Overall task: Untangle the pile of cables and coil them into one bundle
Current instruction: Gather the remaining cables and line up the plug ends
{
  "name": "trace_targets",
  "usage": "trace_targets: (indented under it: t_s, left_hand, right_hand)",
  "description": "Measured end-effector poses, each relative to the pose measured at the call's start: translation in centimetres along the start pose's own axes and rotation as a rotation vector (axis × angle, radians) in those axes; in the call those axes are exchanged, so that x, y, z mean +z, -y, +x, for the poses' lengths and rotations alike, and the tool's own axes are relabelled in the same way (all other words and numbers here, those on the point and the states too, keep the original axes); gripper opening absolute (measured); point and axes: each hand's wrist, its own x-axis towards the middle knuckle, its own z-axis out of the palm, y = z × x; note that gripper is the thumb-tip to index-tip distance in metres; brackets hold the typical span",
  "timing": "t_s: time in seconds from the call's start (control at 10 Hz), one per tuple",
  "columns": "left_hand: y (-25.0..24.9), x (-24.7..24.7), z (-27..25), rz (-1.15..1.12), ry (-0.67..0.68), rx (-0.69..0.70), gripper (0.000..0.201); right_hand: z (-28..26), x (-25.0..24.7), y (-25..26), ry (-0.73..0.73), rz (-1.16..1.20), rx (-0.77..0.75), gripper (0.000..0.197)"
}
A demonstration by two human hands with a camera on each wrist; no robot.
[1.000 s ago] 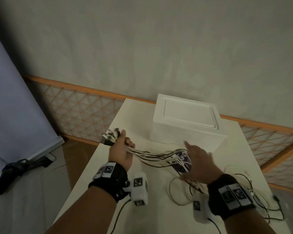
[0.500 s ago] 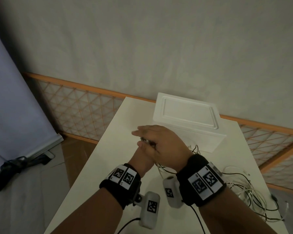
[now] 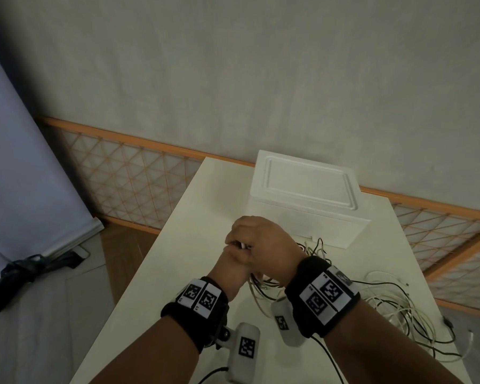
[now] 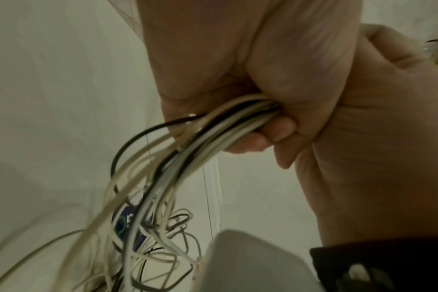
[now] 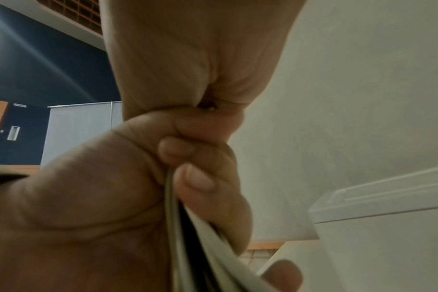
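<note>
While both fists meet mid-table:
Left hand [image 3: 230, 266]: grips cables [image 4: 213, 134].
Right hand [image 3: 263, 245]: clenched over the same cables.
Slack: trails toward table's [image 3: 161, 273] right edge.

Cable ends [image 3: 243, 246] hidden inside hands [image 3: 257, 243]

Box [image 3: 308, 200] behind hands; loose cables [image 3: 405, 309] right, on table [image 3: 178, 245].

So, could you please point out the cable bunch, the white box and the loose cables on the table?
cable bunch [image 4: 228, 126], left wrist view, strands beside the gripping fingers.
white box [image 3: 308, 187], head view, lid centre.
loose cables [image 3: 399, 309], head view, tangle's middle.
</note>
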Motion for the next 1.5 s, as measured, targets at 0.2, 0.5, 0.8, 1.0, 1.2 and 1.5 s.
trace_targets:
  t_s: [0.2, 0.5, 0.8, 1.0, 1.2, 1.5]
  left_hand:
    - [0.6, 0.7, 0.1, 0.418, -0.115, 0.113, 0.03]
    - [1.0, -0.9, -0.3, 0.307, 0.197, 0.148, 0.041]
    - [0.9, -0.9, 0.0, 0.185, 0.218, 0.146, 0.038]
    - [-0.5, -1.1, 1.0, -0.186, 0.199, 0.21, 0.018]
    - [-0.7, -0.5, 1.8, -0.279, 0.057, 0.194, 0.029]
    - [-0.1, -1.5, 2.2, -0.566, 0.249, 0.132, 0.051]
  right_hand:
    - [0.1, 0.9, 0.8, -0.007, -0.015, -0.071, 0.024]
    - [-0.7, 0.3, 0.1, 0.025, 0.005, 0.024, 0.026]
    - [-0.9, -0.4, 1.0, 0.094, -0.094, 0.038, 0.039]
    - [-2.8, -2.1, -0.3, 0.065, 0.585, 0.51, 0.094]
    - [-2.6, 0.9, 1.7, 0.142, 0.628, 0.651, 0.097]
    - [-2.0, 1.6, 2.2, 0.119, 0.171, 0.645, 0.039]
